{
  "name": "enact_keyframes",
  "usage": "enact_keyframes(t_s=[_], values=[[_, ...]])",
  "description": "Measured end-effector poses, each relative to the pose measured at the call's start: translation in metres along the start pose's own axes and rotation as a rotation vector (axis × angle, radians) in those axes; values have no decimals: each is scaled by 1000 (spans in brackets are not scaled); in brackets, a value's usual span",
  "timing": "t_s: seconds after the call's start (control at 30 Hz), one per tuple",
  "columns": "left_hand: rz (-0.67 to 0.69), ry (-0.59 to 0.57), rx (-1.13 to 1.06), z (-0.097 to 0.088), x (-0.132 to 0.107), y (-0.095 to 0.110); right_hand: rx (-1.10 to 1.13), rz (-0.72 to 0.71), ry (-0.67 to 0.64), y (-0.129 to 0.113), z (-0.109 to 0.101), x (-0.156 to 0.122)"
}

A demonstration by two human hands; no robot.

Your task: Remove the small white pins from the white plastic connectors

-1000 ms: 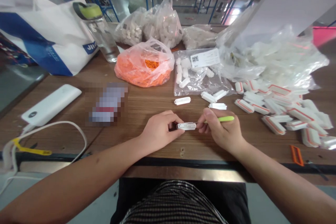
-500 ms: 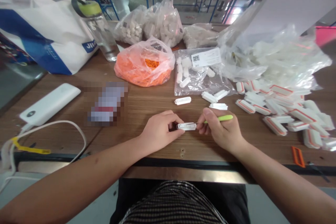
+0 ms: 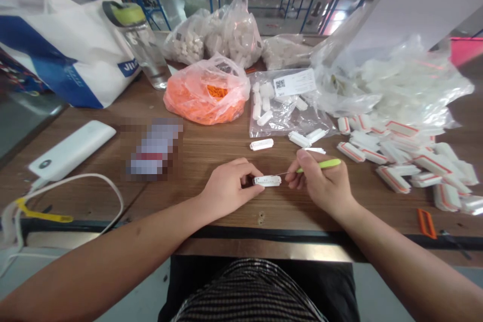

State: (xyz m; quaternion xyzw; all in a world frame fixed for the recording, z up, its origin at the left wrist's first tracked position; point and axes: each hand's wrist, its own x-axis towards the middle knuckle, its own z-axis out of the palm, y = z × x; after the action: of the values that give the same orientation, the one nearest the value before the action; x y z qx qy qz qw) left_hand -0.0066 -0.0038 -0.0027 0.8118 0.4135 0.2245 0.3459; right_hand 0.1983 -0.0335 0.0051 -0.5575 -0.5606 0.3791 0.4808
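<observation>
One white piece (image 3: 269, 181) was at the table's (image 3: 211, 143) front middle, its left end pinched between the thumb and fingers of the left hand (image 3: 228, 186); the right hand (image 3: 326, 181) held one green-handled tool (image 3: 330, 163) in a narrow, pen-like grip, the thin shaft running to the piece's far edge; whether the tip touched, I could not tell; good work here seemed to ask for a steady left pinch, fingertips out of the tip's line, and light, shallow pressure, lest it slip or score the surface; beyond lay four loose pieces (image 3: 261, 144), one apart, three grouped farther right; right of those, a pile (image 3: 400, 153) of orange-trimmed cases overlapped too much to count; near it, one orange frame (image 3: 431, 223); behind, one labelled bag (image 3: 290, 115) and one pink bag (image 3: 206, 93); leftward, one bottle (image 3: 145, 50) and one power bank (image 3: 73, 148).
</observation>
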Motion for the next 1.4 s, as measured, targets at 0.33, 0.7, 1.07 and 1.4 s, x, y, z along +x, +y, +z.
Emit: enact_keyframes(t_s=[0.33,0.7,1.07,1.4], values=[[1,0,7,-1,1,0,20,23,-26,2,3,2],[7,11,3,1,0,0,-84,9,-19,-1,4,2],[-2,8,-14,-1,0,3,-124,-166,-26,-1,4,-2],[-12,4,-2,-1,0,3,-135,-88,-20,-2,4,0]])
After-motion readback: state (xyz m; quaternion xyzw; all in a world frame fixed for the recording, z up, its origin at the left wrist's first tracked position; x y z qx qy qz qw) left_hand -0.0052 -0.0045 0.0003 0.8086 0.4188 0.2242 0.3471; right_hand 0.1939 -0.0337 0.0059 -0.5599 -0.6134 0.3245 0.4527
